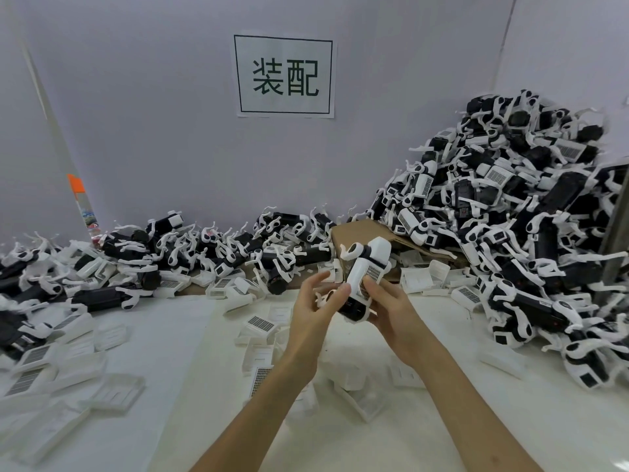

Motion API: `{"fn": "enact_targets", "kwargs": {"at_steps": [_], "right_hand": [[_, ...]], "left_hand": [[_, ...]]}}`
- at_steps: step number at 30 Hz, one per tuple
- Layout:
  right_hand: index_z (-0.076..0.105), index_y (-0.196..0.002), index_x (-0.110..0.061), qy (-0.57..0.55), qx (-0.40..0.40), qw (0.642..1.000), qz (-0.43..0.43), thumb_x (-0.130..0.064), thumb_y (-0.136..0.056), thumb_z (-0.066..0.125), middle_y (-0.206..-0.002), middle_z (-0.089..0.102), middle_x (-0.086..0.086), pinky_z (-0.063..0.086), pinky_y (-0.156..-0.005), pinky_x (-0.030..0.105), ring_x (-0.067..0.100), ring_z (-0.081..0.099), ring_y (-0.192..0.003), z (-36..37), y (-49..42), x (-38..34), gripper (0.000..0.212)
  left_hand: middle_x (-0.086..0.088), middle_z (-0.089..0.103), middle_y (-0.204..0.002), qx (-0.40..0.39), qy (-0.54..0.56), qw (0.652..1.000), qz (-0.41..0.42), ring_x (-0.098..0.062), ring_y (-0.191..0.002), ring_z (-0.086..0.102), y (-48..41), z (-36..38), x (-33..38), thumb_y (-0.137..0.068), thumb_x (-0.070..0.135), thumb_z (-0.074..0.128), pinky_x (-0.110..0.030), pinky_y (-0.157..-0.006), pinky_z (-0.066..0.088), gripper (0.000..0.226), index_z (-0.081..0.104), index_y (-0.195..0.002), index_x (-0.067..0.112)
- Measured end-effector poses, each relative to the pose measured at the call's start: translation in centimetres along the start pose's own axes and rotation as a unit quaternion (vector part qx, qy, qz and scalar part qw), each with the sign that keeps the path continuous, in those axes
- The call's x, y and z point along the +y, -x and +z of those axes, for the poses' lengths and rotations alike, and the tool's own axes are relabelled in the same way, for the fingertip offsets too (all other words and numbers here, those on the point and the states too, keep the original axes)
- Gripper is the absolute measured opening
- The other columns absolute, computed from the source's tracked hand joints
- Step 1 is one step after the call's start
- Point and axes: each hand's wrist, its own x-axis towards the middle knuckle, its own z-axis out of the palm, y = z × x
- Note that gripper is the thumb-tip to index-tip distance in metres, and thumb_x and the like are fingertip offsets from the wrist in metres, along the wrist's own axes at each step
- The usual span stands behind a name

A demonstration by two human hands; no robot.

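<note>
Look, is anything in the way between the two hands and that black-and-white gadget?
Nothing visible is. The right grip holds the black-and-white gadget directly, fingers wrapped around its body. The left grip touches its lower end, so nothing sits between them.

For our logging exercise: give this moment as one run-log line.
right hand: grips black-and-white unit | left hand: touches its lower end | grille covers: loose on table

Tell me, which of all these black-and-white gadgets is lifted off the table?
The gadget that the right hand grips and the left hand touches; every other one lies in the heaps on the table.
</note>
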Motion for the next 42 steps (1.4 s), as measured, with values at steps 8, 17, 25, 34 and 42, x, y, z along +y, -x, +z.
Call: {"fn": "enact_targets", "kwargs": {"at_steps": [8, 17, 25, 34, 42], "right_hand": [[0.073, -0.104, -0.020, 0.140, 0.031, 0.986, -0.086, -0.035, -0.088, 0.067, -0.099, 0.077, -0.001, 0.056, -0.078, 0.023, 0.013, 0.072, -0.096, 0.1, 0.0, 0.8, 0.023], [0.058, -0.064, -0.007, 0.228, 0.160, 0.958, -0.067, -0.065, -0.087, 0.055, -0.061, 0.058, 0.001, 0.043, -0.059, 0.020, 0.011, 0.052, -0.059, -1.1, -0.4, 1.1, 0.062], [0.072, -0.097, -0.022, 0.172, 0.064, 0.983, -0.018, -0.050, -0.087, 0.051, -0.095, 0.071, 0.001, 0.051, -0.074, 0.025, 0.016, 0.066, -0.090, -1.5, -0.6, 0.2, 0.036], [0.070, -0.111, -0.011, 0.146, -0.011, 0.987, 0.066, -0.026, -0.105, 0.043, -0.111, 0.069, 0.020, 0.044, -0.075, 0.038, 0.025, 0.057, -0.082, -1.3, -0.4, -0.1, 0.032], [0.073, -0.114, -0.018, 0.023, -0.066, 0.992, 0.103, -0.040, -0.094, 0.054, -0.102, 0.071, 0.009, 0.036, -0.054, 0.026, 0.013, 0.053, -0.066, -1.5, 0.2, -0.7, 0.035]], "left_hand": [[0.022, 0.071, -0.097, 0.019, -0.187, 0.971, 0.148, 0.000, -0.092, 0.066, 0.4, 0.5, -1.0, -0.097, 0.033, 0.065, -0.013, -0.075, 0.050, 0.020, 0.067, -0.116, 0.032], [0.015, 0.072, -0.083, 0.094, -0.251, 0.950, 0.161, -0.003, -0.084, 0.065, 0.6, 0.1, -0.9, -0.091, 0.028, 0.071, -0.011, -0.072, 0.048, 0.023, 0.070, -0.111, 0.037], [0.016, 0.071, -0.081, 0.084, -0.103, 0.987, 0.093, 0.002, -0.076, 0.068, 0.8, 0.1, -0.2, -0.091, 0.011, 0.068, -0.014, -0.055, 0.049, 0.008, 0.072, -0.093, 0.018], [0.002, 0.072, -0.072, 0.151, 0.052, 0.987, -0.015, -0.005, -0.062, 0.066, 0.0, -0.6, -0.3, -0.090, 0.015, 0.066, -0.019, -0.052, 0.048, 0.015, 0.074, -0.078, 0.018], [0.004, 0.070, -0.069, 0.160, 0.050, 0.985, 0.037, -0.007, -0.059, 0.066, 0.3, -0.2, 0.4, -0.086, 0.032, 0.057, -0.021, -0.043, 0.046, 0.021, 0.069, -0.071, 0.021]]}}
